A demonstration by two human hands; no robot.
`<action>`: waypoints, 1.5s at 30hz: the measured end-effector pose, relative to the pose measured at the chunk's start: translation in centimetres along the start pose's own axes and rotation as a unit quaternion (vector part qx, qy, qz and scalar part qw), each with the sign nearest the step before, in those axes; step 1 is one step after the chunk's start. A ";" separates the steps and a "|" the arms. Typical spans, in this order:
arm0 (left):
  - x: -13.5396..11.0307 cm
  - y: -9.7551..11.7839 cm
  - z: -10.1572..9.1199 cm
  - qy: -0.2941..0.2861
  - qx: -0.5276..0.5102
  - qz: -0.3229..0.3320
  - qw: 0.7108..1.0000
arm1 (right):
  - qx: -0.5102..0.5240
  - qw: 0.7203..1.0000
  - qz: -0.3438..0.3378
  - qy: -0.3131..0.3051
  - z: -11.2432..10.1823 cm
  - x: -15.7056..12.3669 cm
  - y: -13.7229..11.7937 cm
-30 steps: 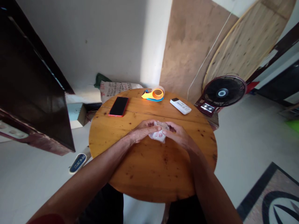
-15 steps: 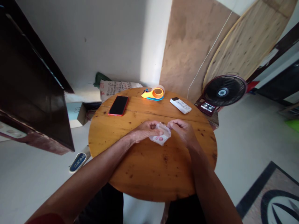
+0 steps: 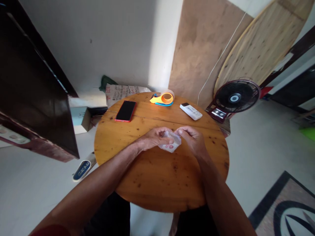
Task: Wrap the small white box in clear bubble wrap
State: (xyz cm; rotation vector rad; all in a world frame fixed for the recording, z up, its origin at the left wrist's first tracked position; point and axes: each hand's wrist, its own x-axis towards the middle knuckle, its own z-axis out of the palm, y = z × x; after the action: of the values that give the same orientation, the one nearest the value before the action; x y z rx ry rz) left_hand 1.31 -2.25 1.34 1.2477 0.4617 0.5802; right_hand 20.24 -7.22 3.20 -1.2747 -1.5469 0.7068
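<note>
Left hand grasps small printed packet
Thumb lies across packet face; right hand pinches the packet's upper-right edge. Packet is located over wooden table, between both hands.

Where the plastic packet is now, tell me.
In the head view, the packet is slightly right of centre over the round table, gripped by the left hand, with the right hand at its upper-right edge.

Dim, soft light; a bright vertical band marks the smooth white wall, the tall dark-brown panel lies in shadow, and wide-angle distortion stretches the edges.
</note>
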 end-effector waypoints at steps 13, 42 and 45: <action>0.6 -0.3 -0.2 0.096 -0.010 0.011 0.995 | -0.062 0.996 -0.055 -0.041 0.3 -0.1 -0.1; 1.3 -0.9 0.3 0.218 -0.074 0.081 0.970 | -0.363 0.904 -0.226 -0.023 1.8 -0.5 -0.1; 1.2 -0.6 0.2 0.227 -0.089 0.080 0.967 | -0.430 0.870 -0.238 -0.025 2.2 -0.6 -0.5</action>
State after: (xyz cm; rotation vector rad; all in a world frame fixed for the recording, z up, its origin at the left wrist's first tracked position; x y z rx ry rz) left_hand 2.44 -1.72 0.77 0.9823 0.6765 1.0333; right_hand 18.04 -7.60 2.66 -1.3782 -2.2178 -0.3362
